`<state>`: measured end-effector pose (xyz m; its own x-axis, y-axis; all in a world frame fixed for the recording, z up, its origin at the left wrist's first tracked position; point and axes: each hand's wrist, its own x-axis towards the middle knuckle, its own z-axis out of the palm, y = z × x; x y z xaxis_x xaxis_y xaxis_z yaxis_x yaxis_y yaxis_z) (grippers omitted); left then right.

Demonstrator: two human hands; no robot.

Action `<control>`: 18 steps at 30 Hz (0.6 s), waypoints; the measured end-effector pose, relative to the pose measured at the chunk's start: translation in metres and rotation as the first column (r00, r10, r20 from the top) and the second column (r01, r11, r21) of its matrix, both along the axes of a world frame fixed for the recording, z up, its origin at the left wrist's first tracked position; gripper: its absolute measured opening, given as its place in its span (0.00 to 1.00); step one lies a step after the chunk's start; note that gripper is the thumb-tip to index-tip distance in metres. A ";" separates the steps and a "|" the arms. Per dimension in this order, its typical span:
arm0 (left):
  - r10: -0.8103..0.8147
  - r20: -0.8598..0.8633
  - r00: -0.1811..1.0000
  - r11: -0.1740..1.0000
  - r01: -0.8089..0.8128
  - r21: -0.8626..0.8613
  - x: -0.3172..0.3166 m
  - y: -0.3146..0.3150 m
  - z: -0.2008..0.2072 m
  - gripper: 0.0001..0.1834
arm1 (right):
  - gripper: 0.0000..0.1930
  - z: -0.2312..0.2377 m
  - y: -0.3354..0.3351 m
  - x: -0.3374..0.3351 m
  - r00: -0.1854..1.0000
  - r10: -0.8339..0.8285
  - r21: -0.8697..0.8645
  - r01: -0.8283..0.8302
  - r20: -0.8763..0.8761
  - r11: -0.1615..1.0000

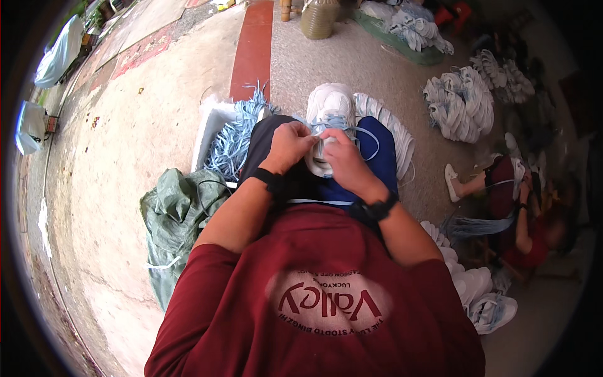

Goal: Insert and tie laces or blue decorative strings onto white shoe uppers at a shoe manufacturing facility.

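The person's left hand [287, 146] and right hand [341, 156] are both pinching the thin, pale blue flat lace [366, 139] over the tongue of a white, soft-sided sports shoe [329, 113], which is resting toe-away on the lap, across dark and blue trousers. The shoe is looking light and yielding, best steadied by its firmer sole, while the limp, slippery-seeming woven lace is asking for a fingertip grip near its end. A white box of loose blue laces [235, 135] is sitting just left, beside a crumpled green woven sack [176, 210].
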<state>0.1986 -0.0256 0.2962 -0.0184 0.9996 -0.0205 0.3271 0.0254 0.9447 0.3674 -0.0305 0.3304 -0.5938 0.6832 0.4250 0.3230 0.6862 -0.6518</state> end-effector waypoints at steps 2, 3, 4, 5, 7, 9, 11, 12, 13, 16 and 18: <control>0.012 -0.064 0.998 0.986 -0.001 0.165 0.004 -0.003 0.003 0.10 | 0.04 0.023 -0.020 0.026 0.970 0.033 -0.332 -0.115 -0.242 0.936; 0.011 -0.064 0.998 0.987 -0.001 0.160 0.007 -0.002 0.003 0.10 | 0.05 0.027 -0.025 0.034 0.883 -0.024 -0.585 -0.289 -0.468 0.757; -0.011 -0.200 0.980 0.944 0.076 0.321 0.013 0.000 0.015 0.10 | 0.05 0.026 -0.025 0.038 0.882 -0.034 -0.587 -0.285 -0.471 0.757; -0.008 -0.333 0.943 0.870 0.171 0.462 0.019 0.003 0.021 0.09 | 0.05 0.026 -0.024 0.040 0.890 -0.042 -0.603 -0.272 -0.454 0.750; -0.015 -0.554 0.832 0.830 0.319 0.457 0.026 0.010 0.024 0.08 | 0.05 0.023 -0.020 0.043 0.895 -0.055 -0.614 -0.259 -0.443 0.745; -0.006 -0.767 0.642 0.806 0.457 0.376 0.028 0.014 0.031 0.07 | 0.06 0.009 -0.009 0.042 0.832 -0.150 -0.643 -0.285 -0.535 0.711; -0.009 -0.781 0.624 0.819 0.453 0.352 0.026 0.011 0.036 0.06 | 0.06 0.000 0.005 0.050 0.854 -0.233 -0.657 -0.158 -0.466 0.737; -0.001 -0.788 0.616 0.775 0.498 0.389 0.020 0.007 0.039 0.06 | 0.06 -0.002 0.011 0.056 0.835 -0.255 -0.617 -0.123 -0.488 0.777; 0.004 -0.794 0.608 0.727 0.544 0.420 0.013 0.003 0.043 0.05 | 0.06 -0.004 0.015 0.065 0.814 -0.280 -0.579 -0.083 -0.510 0.811; 0.004 -0.731 0.682 0.744 0.487 0.458 -0.038 -0.009 0.045 0.03 | 0.05 -0.008 0.022 0.113 0.724 -0.459 -0.628 0.047 -0.514 0.777; 0.063 -0.698 0.714 0.872 0.301 0.387 -0.076 -0.026 0.051 0.02 | 0.05 -0.012 0.021 0.156 0.684 -0.546 -0.665 0.119 -0.484 0.738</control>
<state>0.1224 -0.0516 0.3477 0.2747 0.8800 0.3875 0.8385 -0.4165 0.3513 0.5232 -0.0100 0.3186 -0.0189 0.9970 0.0753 -0.1665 0.0712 -0.9835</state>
